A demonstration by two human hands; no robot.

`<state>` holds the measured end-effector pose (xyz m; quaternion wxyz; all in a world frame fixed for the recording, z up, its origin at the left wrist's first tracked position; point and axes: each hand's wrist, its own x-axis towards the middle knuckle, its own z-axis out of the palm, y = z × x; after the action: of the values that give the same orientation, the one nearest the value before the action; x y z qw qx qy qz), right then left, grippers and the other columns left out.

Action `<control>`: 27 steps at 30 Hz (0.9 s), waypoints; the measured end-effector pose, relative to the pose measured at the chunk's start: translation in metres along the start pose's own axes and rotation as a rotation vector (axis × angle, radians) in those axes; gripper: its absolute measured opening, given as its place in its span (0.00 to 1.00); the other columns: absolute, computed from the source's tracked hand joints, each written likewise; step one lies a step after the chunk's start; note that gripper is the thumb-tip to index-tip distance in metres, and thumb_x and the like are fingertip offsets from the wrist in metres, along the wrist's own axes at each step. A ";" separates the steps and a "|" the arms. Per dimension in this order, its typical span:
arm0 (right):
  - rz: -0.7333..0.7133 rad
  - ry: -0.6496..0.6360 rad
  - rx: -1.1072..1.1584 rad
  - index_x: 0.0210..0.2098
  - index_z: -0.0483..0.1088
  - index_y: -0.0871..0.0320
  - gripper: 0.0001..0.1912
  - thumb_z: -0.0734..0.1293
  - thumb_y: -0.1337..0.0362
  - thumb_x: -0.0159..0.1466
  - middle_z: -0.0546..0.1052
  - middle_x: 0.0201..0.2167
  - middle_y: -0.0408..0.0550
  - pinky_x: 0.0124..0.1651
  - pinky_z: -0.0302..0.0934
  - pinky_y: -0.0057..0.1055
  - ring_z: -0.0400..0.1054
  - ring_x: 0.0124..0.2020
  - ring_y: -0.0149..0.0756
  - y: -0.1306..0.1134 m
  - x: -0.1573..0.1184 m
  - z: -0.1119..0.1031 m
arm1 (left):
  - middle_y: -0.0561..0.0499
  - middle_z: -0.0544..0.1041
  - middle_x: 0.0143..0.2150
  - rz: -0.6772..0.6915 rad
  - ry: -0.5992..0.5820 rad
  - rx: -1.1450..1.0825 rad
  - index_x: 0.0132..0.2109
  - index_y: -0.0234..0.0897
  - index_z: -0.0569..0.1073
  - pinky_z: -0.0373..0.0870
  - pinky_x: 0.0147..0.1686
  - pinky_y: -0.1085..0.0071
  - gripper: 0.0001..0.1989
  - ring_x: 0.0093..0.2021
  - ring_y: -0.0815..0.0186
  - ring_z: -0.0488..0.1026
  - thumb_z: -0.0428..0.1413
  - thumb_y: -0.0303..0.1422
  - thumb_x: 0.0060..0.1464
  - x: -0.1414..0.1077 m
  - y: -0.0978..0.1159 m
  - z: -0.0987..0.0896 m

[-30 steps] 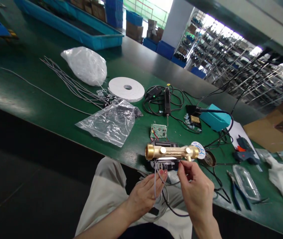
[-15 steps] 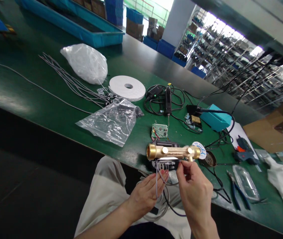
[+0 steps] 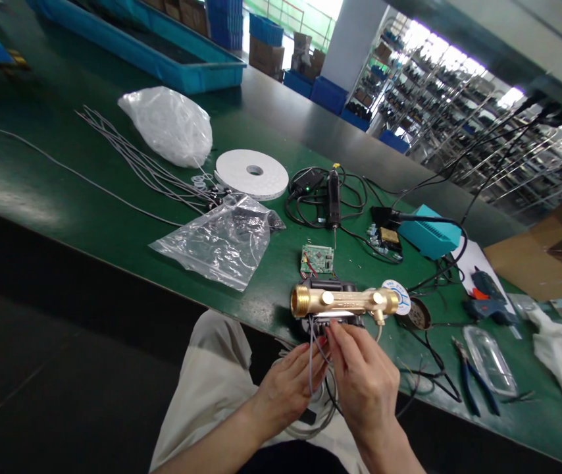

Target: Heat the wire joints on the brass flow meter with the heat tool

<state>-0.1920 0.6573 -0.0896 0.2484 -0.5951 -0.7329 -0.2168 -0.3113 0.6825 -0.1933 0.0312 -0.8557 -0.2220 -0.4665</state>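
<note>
A brass pipe fitting [image 3: 345, 301] with threaded ends lies across a black housing [image 3: 303, 327] at the bench's front edge. My left hand [image 3: 285, 382] is below the housing, its fingers stretched out and close together, tips by the housing's front. Grey cables [image 3: 311, 362] hang down past those fingers. Just right of it, my right hand [image 3: 367, 372] pinches at the housing's front, its fingertips close to the left ones; what lies in the pinch is hidden. Behind the fitting sits a green circuit board [image 3: 318, 259] with small wires.
Around lie a clear plastic bag [image 3: 222, 243], a white tape roll [image 3: 256, 172], a black electric screwdriver [image 3: 333, 197] and loose grey cables [image 3: 147, 164]. To the right are a solder reel [image 3: 396, 296], cutting pliers [image 3: 471, 382], a glue gun [image 3: 488, 299] and a teal box [image 3: 430, 232].
My right hand has moved left along the housing's front, from beneath the fitting's right end to beside my left fingertips. The fitting and my left hand stay nearly still.
</note>
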 end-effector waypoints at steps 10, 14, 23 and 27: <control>-0.058 -0.060 0.038 0.44 0.72 0.62 0.12 0.59 0.69 0.66 0.76 0.37 0.52 0.41 0.63 0.31 0.68 0.38 0.37 -0.003 0.000 0.006 | 0.45 0.73 0.54 0.009 0.016 -0.013 0.51 0.28 0.70 0.49 0.64 0.62 0.17 0.63 0.61 0.56 0.43 0.20 0.58 -0.011 -0.001 0.009; -0.068 -0.047 0.057 0.44 0.72 0.65 0.13 0.58 0.69 0.67 0.76 0.38 0.53 0.43 0.64 0.32 0.68 0.41 0.39 0.000 -0.003 0.008 | 0.47 0.69 0.58 0.023 -0.007 0.073 0.53 0.30 0.69 0.47 0.65 0.62 0.17 0.64 0.62 0.55 0.44 0.22 0.58 -0.010 -0.002 0.009; -0.092 -0.049 0.021 0.48 0.70 0.71 0.18 0.53 0.74 0.67 0.74 0.48 0.57 0.48 0.65 0.36 0.67 0.49 0.43 -0.002 -0.018 0.005 | 0.47 0.70 0.56 -0.001 -0.032 0.055 0.53 0.31 0.68 0.47 0.65 0.61 0.18 0.65 0.62 0.53 0.43 0.21 0.58 -0.012 -0.002 0.012; -0.089 -0.091 -0.046 0.49 0.69 0.72 0.20 0.50 0.74 0.67 0.72 0.51 0.58 0.49 0.63 0.36 0.64 0.53 0.44 -0.007 -0.024 0.003 | 0.46 0.69 0.57 0.005 -0.016 0.046 0.52 0.32 0.70 0.48 0.65 0.61 0.18 0.64 0.62 0.54 0.44 0.21 0.58 -0.011 -0.002 0.012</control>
<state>-0.1952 0.6398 -0.1071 0.1912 -0.5769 -0.7639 -0.2169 -0.3082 0.6835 -0.2093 0.0501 -0.8590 -0.2306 -0.4544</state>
